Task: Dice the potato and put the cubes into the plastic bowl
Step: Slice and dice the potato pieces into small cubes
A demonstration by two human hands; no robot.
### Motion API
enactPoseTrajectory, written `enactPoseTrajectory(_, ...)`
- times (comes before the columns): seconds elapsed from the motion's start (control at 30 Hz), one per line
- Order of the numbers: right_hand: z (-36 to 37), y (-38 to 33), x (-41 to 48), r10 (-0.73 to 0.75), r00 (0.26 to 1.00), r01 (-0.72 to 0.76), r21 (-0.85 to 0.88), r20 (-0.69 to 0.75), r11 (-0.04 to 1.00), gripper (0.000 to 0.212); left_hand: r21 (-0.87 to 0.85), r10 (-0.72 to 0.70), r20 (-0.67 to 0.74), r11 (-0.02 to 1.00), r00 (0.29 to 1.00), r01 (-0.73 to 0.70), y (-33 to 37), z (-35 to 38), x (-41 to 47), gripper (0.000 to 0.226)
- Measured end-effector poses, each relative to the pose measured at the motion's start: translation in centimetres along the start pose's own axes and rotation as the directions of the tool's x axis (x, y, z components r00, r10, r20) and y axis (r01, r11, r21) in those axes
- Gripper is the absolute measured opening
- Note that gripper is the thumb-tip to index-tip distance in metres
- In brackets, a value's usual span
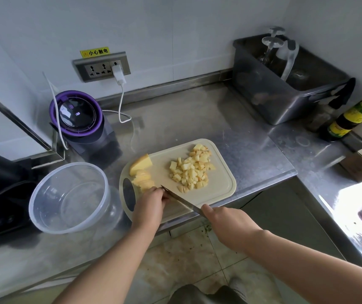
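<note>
Cream plastic cutting board (221, 185) lies on the steel counter (197, 119), a heap of potato cubes (191, 170) on its right half. The left hand (151, 204) curls over the sliced potato (142, 181) at the board's left end — the right hand (223, 219) grips the knife (180, 199), blade tip beside the left fingers. The clear plastic bowl (35, 189) stands just left of the board.
</note>
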State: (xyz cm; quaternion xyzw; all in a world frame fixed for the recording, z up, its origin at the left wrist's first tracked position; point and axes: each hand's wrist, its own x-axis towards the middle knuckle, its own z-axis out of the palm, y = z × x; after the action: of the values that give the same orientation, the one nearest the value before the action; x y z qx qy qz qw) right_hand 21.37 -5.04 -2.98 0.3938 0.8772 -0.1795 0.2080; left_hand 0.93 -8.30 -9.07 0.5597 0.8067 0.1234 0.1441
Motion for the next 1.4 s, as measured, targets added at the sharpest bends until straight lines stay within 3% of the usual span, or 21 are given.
enactPoseTrajectory(0.17,0.3,-0.2,0.4,0.029,1.0,-0.029,0.018,0.006,0.999,0.048,-0.028,-0.013,0.002,1.0,1.0,0.013,0.2,-0.1,0.1,0.018)
enactPoseTrajectory(0.37,-0.6,1.5,-1.2,0.061,0.998,-0.06,0.079,-0.011,0.995,0.015,-0.15,-0.045,0.065,0.987,0.997,0.055,0.3,-0.5,0.6,0.015)
enactPoseTrajectory(0.47,-2.0,2.5,-1.8,0.065,0.994,-0.054,0.125,-0.083,0.991,0.013,-0.064,0.042,0.165,0.997,0.985,-0.032,0.5,-0.8,1.1,0.032)
enactPoseTrajectory(0.57,-2.7,2.7,-1.9,0.106,0.984,-0.081,0.168,-0.143,0.982,0.014,-0.036,0.083,0.253,0.996,0.964,-0.077,0.5,-1.2,2.0,0.029)
enactPoseTrajectory(0.67,-2.6,2.6,-1.7,0.139,0.976,-0.109,0.182,-0.165,0.977,0.01,-0.045,0.055,0.25,0.998,0.967,-0.045,0.7,-1.2,2.4,0.026)
enactPoseTrajectory(0.9,-1.3,-0.2,-1.0,0.156,0.985,-0.139,0.194,-0.076,0.971,0.024,-0.165,-0.191,0.14,0.963,0.972,0.213,2.5,-0.3,0.7,0.019)
enactPoseTrajectory(1.07,-0.4,-1.3,-0.7,0.152,0.986,-0.139,0.184,-0.061,0.973,0.034,-0.184,-0.189,0.15,0.959,0.97,0.215,1.9,-0.2,0.2,0.011)
enactPoseTrajectory(1.4,-0.1,-1.8,-1.0,0.127,0.988,-0.114,0.131,-0.09,0.985,0.041,-0.163,-0.191,0.138,0.963,0.972,0.213,1.8,-0.2,0.1,0.018)
